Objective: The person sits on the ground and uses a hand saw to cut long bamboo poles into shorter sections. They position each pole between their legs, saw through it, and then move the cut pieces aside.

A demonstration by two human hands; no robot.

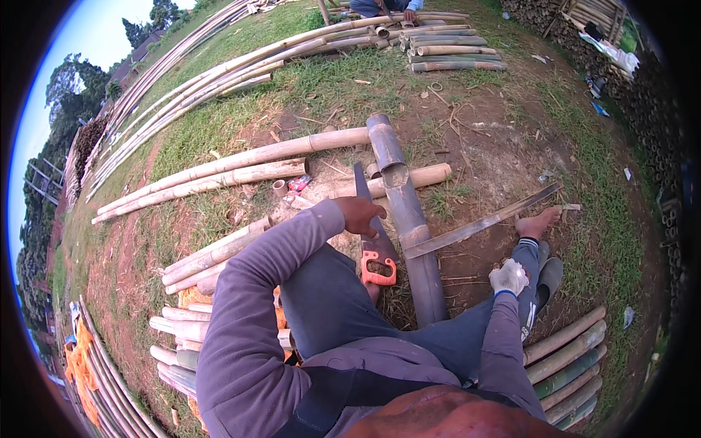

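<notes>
My bare left hand is over the blade of a handsaw, its fingers partly bent and apart. I see no firm grip on the blade. The saw's orange handle points toward me, beside my left leg. My right hand, in a white glove, is closed at my right shin; whatever it may hold is hidden. Between my legs lies a thick dark bamboo pole with a cut-out near its far part. A flat bamboo-like strip rests across it and reaches toward my right foot.
Long bamboo poles stretch away on the left, with cut lengths nearer me. More cut bamboo lies at my right side. Beyond a stack of short poles, another person sits. Sawdust covers ground near the saw.
</notes>
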